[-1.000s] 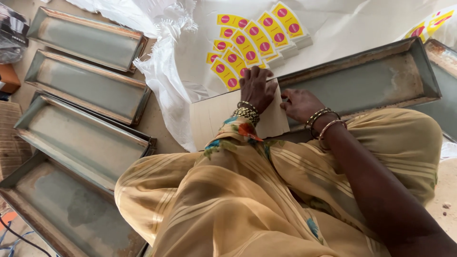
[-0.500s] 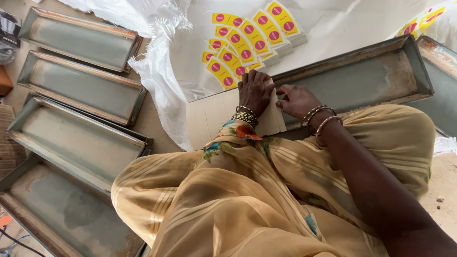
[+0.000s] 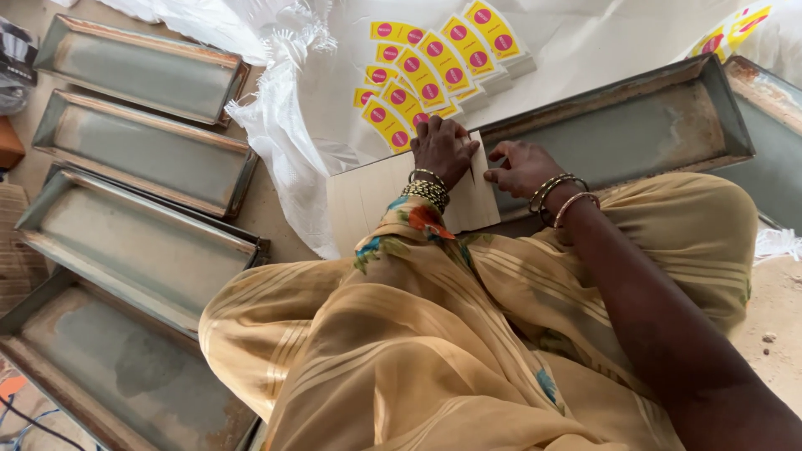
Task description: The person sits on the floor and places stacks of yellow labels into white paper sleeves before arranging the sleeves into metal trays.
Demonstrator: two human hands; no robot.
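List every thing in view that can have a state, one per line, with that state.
Left hand: open, flat, pressing on the pale block.
Right hand: fingers bent, touching the block's right edge.
Pale block: lying flat, partly under the left hand.
Yellow labels: fanned out, overlapping, face up on white sheet.
Metal tray ahead: upright, nothing visible inside, stained.
Four metal trays: side by side, upright, holding nothing visible.
White plastic sheet: crumpled at its edge.

Fanned yellow labels with red dots on white sheet; more at top right.
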